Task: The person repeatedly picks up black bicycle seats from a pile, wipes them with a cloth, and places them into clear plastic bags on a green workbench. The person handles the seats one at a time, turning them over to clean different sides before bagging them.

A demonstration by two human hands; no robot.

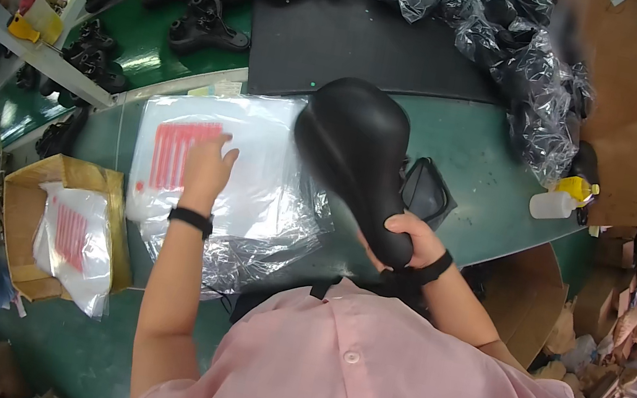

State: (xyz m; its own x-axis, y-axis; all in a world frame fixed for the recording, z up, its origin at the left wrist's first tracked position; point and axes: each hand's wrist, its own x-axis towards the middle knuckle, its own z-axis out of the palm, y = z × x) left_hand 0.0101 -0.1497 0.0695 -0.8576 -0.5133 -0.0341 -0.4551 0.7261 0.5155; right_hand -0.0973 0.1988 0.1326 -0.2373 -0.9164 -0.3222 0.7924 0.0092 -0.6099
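A black bicycle saddle (356, 133) is held up over the table by its narrow nose, my right hand (413, 241) wrapped round it with the thumb on top. Its wide end points away from me. On the left, my left hand (209, 167) lies on a stack of clear plastic bags (262, 129) with red printing, fingers stretched forward and thumb apart. Nothing shows in that hand. The bags sit flat, their near ends crumpled.
A cardboard box (19, 227) with more printed bags stands at left. Plastic-wrapped saddles (547, 111) line the far right; bare saddles (203, 29) sit far left. A dark mat (363, 41), a white bottle (551, 206) and a yellow-handled screwdriver (23, 28) are also around.
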